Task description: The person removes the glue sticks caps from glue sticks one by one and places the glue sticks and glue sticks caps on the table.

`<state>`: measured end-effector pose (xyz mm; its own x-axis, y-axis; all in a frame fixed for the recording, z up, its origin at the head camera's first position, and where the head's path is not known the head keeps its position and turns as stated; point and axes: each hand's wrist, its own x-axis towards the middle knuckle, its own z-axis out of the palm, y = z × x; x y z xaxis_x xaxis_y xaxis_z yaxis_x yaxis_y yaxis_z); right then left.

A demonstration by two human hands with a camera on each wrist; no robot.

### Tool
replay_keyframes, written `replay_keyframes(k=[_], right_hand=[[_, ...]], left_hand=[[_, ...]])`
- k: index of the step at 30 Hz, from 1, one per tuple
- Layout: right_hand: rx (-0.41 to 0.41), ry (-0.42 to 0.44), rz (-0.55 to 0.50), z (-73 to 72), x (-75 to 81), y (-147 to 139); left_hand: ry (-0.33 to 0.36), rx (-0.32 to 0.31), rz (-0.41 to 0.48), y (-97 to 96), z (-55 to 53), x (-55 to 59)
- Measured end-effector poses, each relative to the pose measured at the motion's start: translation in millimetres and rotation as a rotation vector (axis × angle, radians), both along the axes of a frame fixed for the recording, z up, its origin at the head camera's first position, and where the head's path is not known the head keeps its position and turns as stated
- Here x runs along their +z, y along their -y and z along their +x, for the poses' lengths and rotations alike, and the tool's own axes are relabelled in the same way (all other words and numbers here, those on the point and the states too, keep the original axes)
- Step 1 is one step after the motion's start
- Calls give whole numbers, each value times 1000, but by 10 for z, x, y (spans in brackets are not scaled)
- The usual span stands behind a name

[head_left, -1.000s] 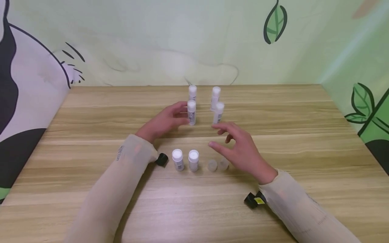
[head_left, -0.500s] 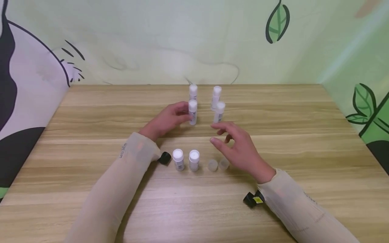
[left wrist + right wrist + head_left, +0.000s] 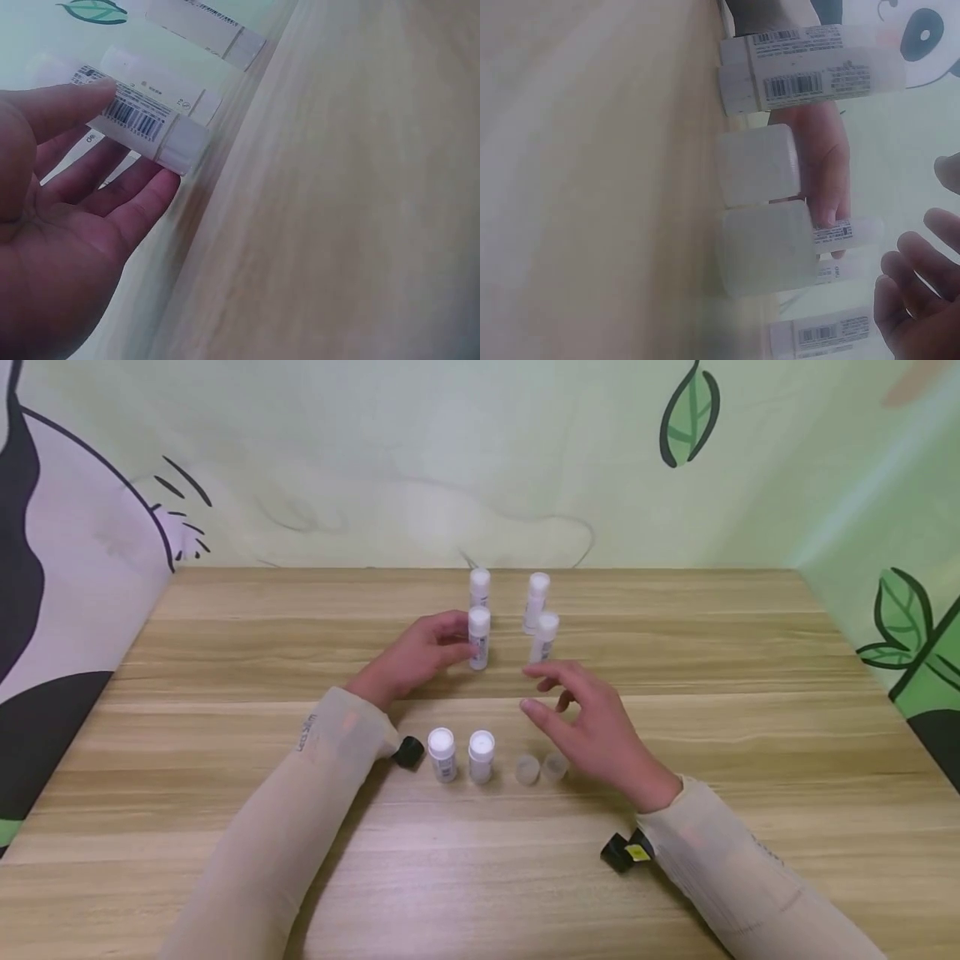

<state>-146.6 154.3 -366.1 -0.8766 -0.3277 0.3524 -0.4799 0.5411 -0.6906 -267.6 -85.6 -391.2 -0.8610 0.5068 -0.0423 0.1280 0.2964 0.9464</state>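
Observation:
My left hand [image 3: 414,656] holds a white glue stick [image 3: 478,641] upright between thumb and fingers. The left wrist view shows the thumb on its barcode label [image 3: 135,124] and the fingers behind. My right hand [image 3: 591,722] is raised with loosely bent fingers, holding nothing. Its index fingertip is close in front of another upright glue stick [image 3: 545,639]. Behind these stand a glue stick [image 3: 480,585], partly hidden, and another glue stick [image 3: 536,602].
Nearer the front stand two glue sticks, a left one [image 3: 442,754] and a right one [image 3: 482,756]. Beside them sit two translucent caps [image 3: 527,768], also large in the right wrist view. A painted wall [image 3: 375,460] closes off the wooden table's [image 3: 225,635] back edge.
My left thumb has come up against the glue stick, and the left hand has shifted slightly right. The right hand stays nearly still. The whole head view has moved slightly.

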Motion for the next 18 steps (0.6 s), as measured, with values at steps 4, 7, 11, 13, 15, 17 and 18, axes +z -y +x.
replay_keyframes(k=[4,7,11,13,15,17,18], right_hand=[[-13,-25,-17,-26,40,16],[-27,-46,-32,-50,80,32],[-33,-57,-57,-87,143,59],[-34,-56,-70,-102,174,73],[-36,-52,-82,-113,206,88],[-39,-50,-94,-123,238,107],[-38,-51,-102,-130,254,117]], left_hand=[[-15,7,7,23,28,44],[-30,12,30,36,59,86],[-42,29,83,54,118,172],[-40,38,102,65,153,223],[-34,42,119,73,189,276],[-33,39,125,80,227,326],[-35,35,129,82,248,353]])
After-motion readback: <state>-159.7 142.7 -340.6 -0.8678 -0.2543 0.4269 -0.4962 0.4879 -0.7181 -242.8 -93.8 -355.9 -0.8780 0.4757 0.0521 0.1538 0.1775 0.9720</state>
